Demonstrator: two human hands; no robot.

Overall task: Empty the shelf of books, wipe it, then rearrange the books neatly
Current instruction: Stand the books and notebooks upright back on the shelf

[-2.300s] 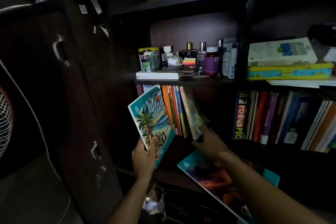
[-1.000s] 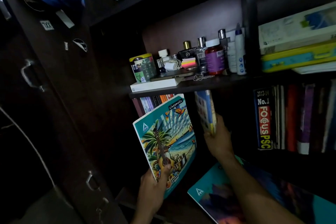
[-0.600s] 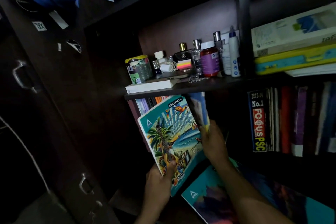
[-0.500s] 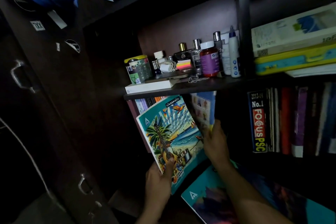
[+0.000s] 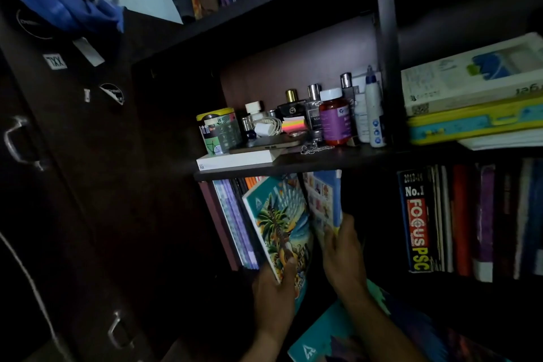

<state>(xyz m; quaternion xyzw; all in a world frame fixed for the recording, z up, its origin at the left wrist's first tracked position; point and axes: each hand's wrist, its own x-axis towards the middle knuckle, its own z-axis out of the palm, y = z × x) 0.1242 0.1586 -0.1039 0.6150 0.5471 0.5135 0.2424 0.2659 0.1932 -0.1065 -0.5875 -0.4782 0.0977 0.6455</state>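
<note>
Left hand (image 5: 274, 291) grips the lower corner of the palm-tree notebook (image 5: 280, 226), thumb curled over the cover, book tilted with its top against the upright row of books (image 5: 235, 220) at the left of the lower shelf compartment. Right hand (image 5: 342, 253) just beside it, fingers wrapped round the bottom of the blue-edged book (image 5: 326, 203), which stands near upright, top edge right under the shelf board (image 5: 293, 166). Both hands closed on books, nothing free. Teal notebook (image 5: 332, 341) lies flat below the right forearm. Risks, as I read it: notebook held by one corner only, could flop or slip; its tilt can lever the row sideways and topple it; blue-edged book may snag the board above; forearm may drag the teal notebook. Right compartment's books (image 5: 470, 220) well apart.
</note>
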